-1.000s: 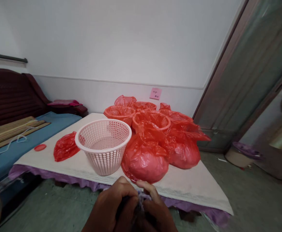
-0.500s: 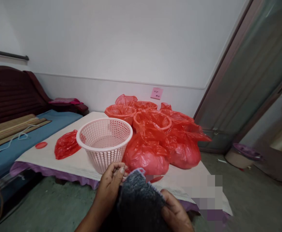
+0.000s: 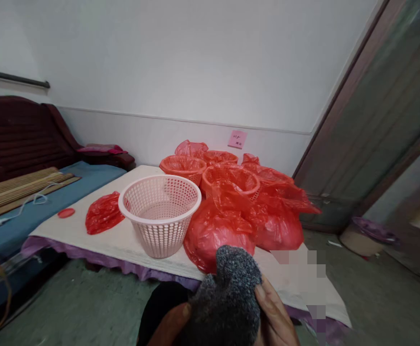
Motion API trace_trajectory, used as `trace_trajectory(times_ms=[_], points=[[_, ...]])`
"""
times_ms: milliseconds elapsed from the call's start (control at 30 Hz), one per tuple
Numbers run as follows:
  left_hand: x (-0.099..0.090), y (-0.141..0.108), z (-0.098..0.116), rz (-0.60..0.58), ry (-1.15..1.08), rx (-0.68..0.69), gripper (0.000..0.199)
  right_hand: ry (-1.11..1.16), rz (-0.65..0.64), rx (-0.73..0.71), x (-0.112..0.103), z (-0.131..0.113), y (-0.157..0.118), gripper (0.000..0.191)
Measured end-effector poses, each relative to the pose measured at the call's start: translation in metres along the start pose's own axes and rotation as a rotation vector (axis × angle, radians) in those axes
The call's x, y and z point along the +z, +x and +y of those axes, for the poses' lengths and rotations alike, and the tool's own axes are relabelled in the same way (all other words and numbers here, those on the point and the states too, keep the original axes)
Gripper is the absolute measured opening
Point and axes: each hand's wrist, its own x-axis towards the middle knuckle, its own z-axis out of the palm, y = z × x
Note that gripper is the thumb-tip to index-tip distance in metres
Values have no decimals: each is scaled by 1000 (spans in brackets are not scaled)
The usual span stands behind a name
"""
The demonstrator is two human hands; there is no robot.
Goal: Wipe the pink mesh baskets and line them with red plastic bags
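Observation:
In front of me I hold a dark grey fuzzy cloth piece (image 3: 233, 298) in both hands, low in the view. Its upper end is rounded, with a smaller lobe at its left. My left hand (image 3: 172, 324) grips its lower left side, thumb showing and the other fingers hidden. At its right edge, my right hand (image 3: 275, 312) pinches it, with the thumb on the near side. Beyond the cloth stands a pink plastic basket (image 3: 159, 216) with holes in its wall. Right behind the cloth sits a filled red plastic bag (image 3: 220, 230).
The table (image 3: 174, 269) has a pale cover with a purple frill. Several red-lined baskets (image 3: 183, 166) and bags stand behind. A crumpled red bag (image 3: 104, 214) and red ring (image 3: 66, 213) lie left. A sofa (image 3: 18, 139) is left, a bin (image 3: 366, 235) right.
The cloth piece has turned: its pale purple edging no longer shows, and a rounded fuzzy end now points up. My left hand has moved down, away from the basket. The view has shifted slightly.

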Motion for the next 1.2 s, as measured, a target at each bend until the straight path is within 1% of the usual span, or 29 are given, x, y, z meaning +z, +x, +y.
trace_trajectory(times_ms=[67, 167, 233, 300, 367, 433, 500, 567, 600, 667, 700, 767, 833, 900, 933, 1000, 1067, 1133, 1167, 1200], points=[[-2, 3, 12, 59, -21, 38, 46, -7, 12, -15, -5, -1, 3, 35], [-6, 6, 22, 99, -78, 71, 53, -38, 6, -27, -13, -3, 8, 33], [-8, 4, 25, 166, -64, 86, 56, -68, -6, -33, -15, -4, 11, 32], [-7, 1, 28, 258, 70, 96, 57, -90, -10, -60, -13, -5, 12, 33], [-5, -3, 30, 301, 260, 140, 56, -103, -10, -93, -8, -6, 11, 33], [-4, -5, 33, 274, 374, 193, 56, -107, -18, -113, -3, -8, 9, 33], [-4, -4, 34, 228, 417, 218, 54, -121, -30, -114, -2, -10, 8, 32], [-5, -3, 36, 218, 493, 282, 50, -155, -40, -104, -5, -10, 8, 30], [-6, -3, 37, 235, 542, 346, 47, -187, -37, -110, -9, -10, 9, 30], [-8, -3, 40, 324, 583, 464, 44, -299, -18, -159, -19, -9, 13, 32], [-8, -4, 41, 382, 558, 482, 45, -371, -5, -196, -25, -8, 16, 34], [-5, -7, 45, 484, 444, 443, 53, -510, 17, -267, -34, -7, 20, 37], [0, -8, 49, 561, 331, 367, 63, -580, 27, -297, -38, -5, 23, 38], [4, -7, 50, 619, 257, 299, 67, -562, 27, -287, -35, -4, 23, 38], [5, -6, 49, 627, 231, 269, 65, -532, 22, -275, -33, -4, 22, 36], [4, -5, 44, 561, 210, 245, 60, -454, 27, -248, -26, -4, 20, 34], [2, -5, 35, 399, 201, 241, 57, -375, 54, -226, -20, -5, 19, 32], [1, -5, 27, 246, 111, 214, 60, -303, 78, -203, -16, -5, 18, 32], [1, -4, 24, 204, 46, 200, 64, -270, 76, -186, -15, -5, 18, 32], [1, -2, 23, 192, -10, 198, 69, -240, 70, -169, -14, -5, 18, 32]])
